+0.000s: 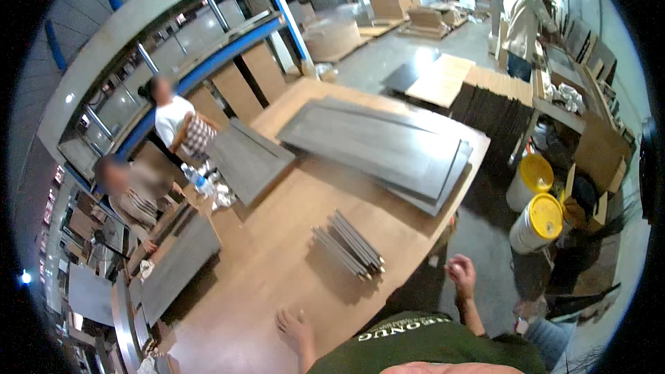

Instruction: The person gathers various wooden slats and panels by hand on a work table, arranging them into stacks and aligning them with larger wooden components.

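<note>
A tall press [230, 54] stands at the far left of the room, across from our wooden table [277, 249]. Grey panels [374, 149] lie stacked on the table's far part. Nearer us on it, the grey strips [350, 246] run far-left to near-right, ahead of and between our hands, neither plainly nearer. Those are apart: left hand [296, 330] spread on the wood; right hand [462, 274] past the edge, half-curled; whether it holds anything, we cannot tell.

Txt: white caps [405, 327] on dk-green shirt [360, 354], nr edge of worktop [263, 284] | sm. print below: blurred | front yellow pail lid [542, 218]: marks illeg.
</note>
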The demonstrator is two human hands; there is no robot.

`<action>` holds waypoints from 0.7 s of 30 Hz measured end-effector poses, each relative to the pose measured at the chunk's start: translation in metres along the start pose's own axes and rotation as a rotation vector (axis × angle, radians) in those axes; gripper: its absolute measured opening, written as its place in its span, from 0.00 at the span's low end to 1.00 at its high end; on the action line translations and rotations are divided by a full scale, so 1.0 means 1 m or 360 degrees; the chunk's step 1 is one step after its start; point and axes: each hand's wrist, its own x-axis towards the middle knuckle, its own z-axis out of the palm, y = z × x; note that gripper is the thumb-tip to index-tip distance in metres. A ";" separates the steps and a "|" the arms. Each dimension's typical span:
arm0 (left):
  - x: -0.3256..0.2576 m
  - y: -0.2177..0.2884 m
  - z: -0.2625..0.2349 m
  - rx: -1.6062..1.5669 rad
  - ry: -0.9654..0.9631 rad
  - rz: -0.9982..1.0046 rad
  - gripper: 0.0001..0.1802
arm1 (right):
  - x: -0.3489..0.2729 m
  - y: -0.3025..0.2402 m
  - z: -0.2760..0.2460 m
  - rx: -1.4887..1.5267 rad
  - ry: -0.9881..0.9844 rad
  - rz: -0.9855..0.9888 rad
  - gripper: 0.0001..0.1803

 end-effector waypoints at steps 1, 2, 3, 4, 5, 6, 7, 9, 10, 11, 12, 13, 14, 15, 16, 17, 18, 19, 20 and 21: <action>-0.022 -0.014 -0.003 0.0038 -0.0029 0.0059 0.33 | -0.001 -0.003 0.022 0.0064 -0.0061 -0.0027 0.17; -0.044 -0.028 -0.001 0.0068 -0.0070 0.0110 0.33 | 0.006 -0.008 0.036 -0.0016 -0.0214 -0.0055 0.17; -0.058 -0.035 -0.002 0.0118 -0.0077 0.0141 0.33 | 0.018 -0.005 0.043 -0.0314 -0.0404 -0.0076 0.20; -0.055 -0.034 -0.001 0.0171 -0.0055 0.0181 0.33 | 0.022 -0.011 0.069 -0.0152 -0.0506 -0.0020 0.22; -0.048 -0.031 0.002 0.0211 -0.0011 0.0242 0.32 | 0.030 -0.009 0.087 -0.0192 -0.0658 -0.0101 0.24; -0.043 -0.028 0.005 0.0291 -0.0002 0.0233 0.32 | 0.035 -0.004 0.105 -0.0342 -0.0668 -0.0194 0.26; -0.037 -0.023 0.010 0.0363 0.0017 0.0228 0.32 | 0.039 -0.001 0.125 -0.0488 -0.0679 -0.0302 0.27; -0.022 -0.009 0.022 0.0132 -0.0008 0.0231 0.33 | 0.040 0.002 0.151 -0.0699 -0.0680 -0.0417 0.29; -0.015 0.002 0.030 -0.0167 -0.0066 0.0239 0.34 | 0.035 0.006 0.162 -0.0762 -0.0666 -0.0425 0.29; -0.010 0.026 0.034 -0.0472 -0.0105 0.0288 0.33 | 0.032 0.010 0.172 -0.0826 -0.0643 -0.0437 0.29; -0.010 0.055 0.037 -0.0687 -0.0163 0.0355 0.33 | 0.030 0.017 0.175 -0.0913 -0.0661 -0.0485 0.29; -0.012 0.085 0.038 -0.0841 -0.0234 0.0410 0.32 | 0.027 0.027 0.173 -0.1007 -0.0675 -0.0527 0.30; -0.018 0.113 0.039 -0.0953 -0.0333 0.0450 0.32 | 0.026 0.030 0.172 -0.1114 -0.0674 -0.0559 0.31; -0.020 0.135 0.041 -0.1021 -0.0423 0.0468 0.31 | 0.027 0.033 0.173 -0.1099 -0.0690 -0.0562 0.31; -0.020 0.148 0.049 -0.1054 -0.0486 0.0475 0.31 | 0.028 0.030 0.174 -0.1087 -0.0703 -0.0561 0.31; -0.014 0.138 0.082 -0.1025 -0.0485 0.0471 0.31 | 0.024 0.027 0.176 -0.1070 -0.0727 -0.0557 0.31; -0.003 0.123 0.110 -0.0998 -0.0481 0.0466 0.31 | 0.024 0.028 0.180 -0.1095 -0.0789 -0.0553 0.31; -0.006 0.140 0.107 -0.1047 -0.0454 0.0496 0.32 | 0.033 0.032 0.171 -0.1158 -0.0787 -0.0540 0.31; -0.006 0.141 0.102 -0.1016 -0.0470 0.0517 0.32 | 0.035 0.034 0.171 -0.1193 -0.0819 -0.0532 0.31; -0.005 0.136 0.096 -0.0986 -0.0476 0.0528 0.32 | 0.026 0.027 0.175 -0.1102 -0.0840 -0.0429 0.31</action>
